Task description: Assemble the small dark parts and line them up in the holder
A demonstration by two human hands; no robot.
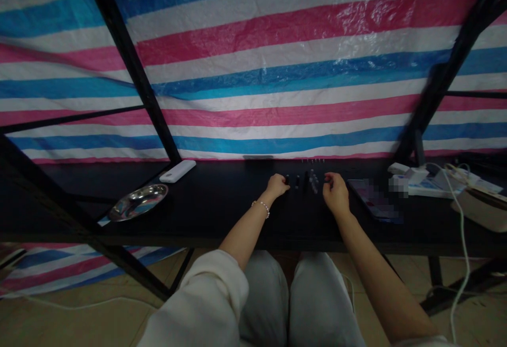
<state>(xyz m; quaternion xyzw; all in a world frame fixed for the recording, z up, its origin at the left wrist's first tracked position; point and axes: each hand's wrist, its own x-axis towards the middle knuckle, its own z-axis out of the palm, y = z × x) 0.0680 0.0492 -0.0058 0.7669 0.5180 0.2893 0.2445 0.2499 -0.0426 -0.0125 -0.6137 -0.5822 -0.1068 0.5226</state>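
Both my hands rest on a black table point(222, 204). My left hand point(277, 185), with a bead bracelet on the wrist, is curled closed right beside a small dark vial point(287, 180). My right hand point(336, 193) is also curled, its fingertips pinched together near a cluster of several small vials point(312, 182) standing between the hands. What either hand holds, if anything, is too small and dark to make out.
A metal dish point(138, 201) and a white flat device point(178, 170) lie on the left. A phone point(372, 199), a white power strip with cables point(420, 178) and a box point(481, 207) sit on the right. Black frame posts and a striped tarp stand behind.
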